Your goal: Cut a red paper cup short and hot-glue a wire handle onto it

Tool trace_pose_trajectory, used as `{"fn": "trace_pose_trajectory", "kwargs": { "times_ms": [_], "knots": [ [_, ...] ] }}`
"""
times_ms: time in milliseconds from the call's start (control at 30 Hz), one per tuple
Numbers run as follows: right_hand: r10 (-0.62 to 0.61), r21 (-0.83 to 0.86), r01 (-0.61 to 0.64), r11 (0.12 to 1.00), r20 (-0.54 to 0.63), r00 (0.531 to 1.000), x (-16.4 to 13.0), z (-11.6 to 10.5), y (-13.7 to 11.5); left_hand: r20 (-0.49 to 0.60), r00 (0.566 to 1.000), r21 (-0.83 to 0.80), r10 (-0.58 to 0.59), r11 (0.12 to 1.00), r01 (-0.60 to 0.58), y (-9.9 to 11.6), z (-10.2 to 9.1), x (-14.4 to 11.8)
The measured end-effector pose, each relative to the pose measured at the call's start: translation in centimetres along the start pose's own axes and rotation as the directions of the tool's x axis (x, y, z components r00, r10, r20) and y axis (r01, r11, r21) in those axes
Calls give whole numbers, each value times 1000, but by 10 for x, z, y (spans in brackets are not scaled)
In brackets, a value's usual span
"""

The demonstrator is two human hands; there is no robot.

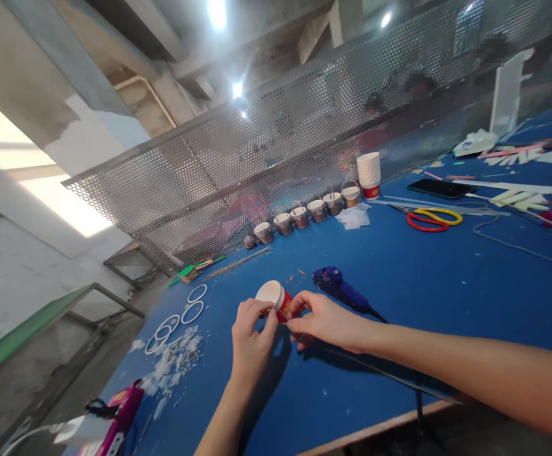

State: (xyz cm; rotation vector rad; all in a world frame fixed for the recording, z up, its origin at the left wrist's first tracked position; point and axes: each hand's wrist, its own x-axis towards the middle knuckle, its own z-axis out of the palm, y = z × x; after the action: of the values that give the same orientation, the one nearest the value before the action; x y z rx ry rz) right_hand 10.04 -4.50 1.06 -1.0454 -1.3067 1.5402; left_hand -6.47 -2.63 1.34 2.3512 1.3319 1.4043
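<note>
Both forearms reached in from the near edge of the blue table (pixel 399 272). His left hand (pixel 251 339) and right hand (pixel 326 322) pinched a small red-and-white paper cup (pixel 276 297) between their fingertips, just above the tabletop. It lay tipped on its side, its long axis running left to right, white end facing far-left. Printing on its red band was too small to read. Just right lay a blue glue gun (pixel 340 288); a row of cups (pixel 304 216) stood farther off.
</note>
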Motion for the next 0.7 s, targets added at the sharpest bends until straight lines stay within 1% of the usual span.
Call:
{"fn": "trace_pose_trajectory", "kwargs": {
  "times_ms": [33,67,100,167,233,300,400,467,567,700],
  "knots": [
    [30,54,-30,998,11,1000,1,1,1,9,1000,5,5,1000,-5,0,0,0],
    [27,60,-27,998,8,1000,1,1,2,18,1000,8,7,1000,-7,0,1,-1],
    [-10,21,10,1000,-6,1000,1,-1,2,28,1000,9,11,1000,-11,0,1,-1],
    [-162,-126,156,980,-37,986,0,-6,2,44,999,4,28,1000,-28,1,1,-2],
    [-327,-274,302,913,-52,944,0,-11,4,61,997,-6,44,999,-44,3,2,-2],
    [-445,-413,381,827,-67,893,1,-14,6,81,996,-20,40,999,-38,5,1,-2],
    [-560,-592,417,690,-72,825,4,-17,11,112,994,-51,-4,999,9,7,1,-1],
    [-603,-655,423,626,-62,795,6,-18,13,137,990,-79,-36,996,48,7,0,0],
    [-626,-694,423,582,-51,778,8,-19,16,185,980,-112,-79,989,101,7,-1,0],
    [-624,-705,410,579,-60,779,8,-20,17,229,964,-127,-135,978,167,8,-2,1]
  ]
}}
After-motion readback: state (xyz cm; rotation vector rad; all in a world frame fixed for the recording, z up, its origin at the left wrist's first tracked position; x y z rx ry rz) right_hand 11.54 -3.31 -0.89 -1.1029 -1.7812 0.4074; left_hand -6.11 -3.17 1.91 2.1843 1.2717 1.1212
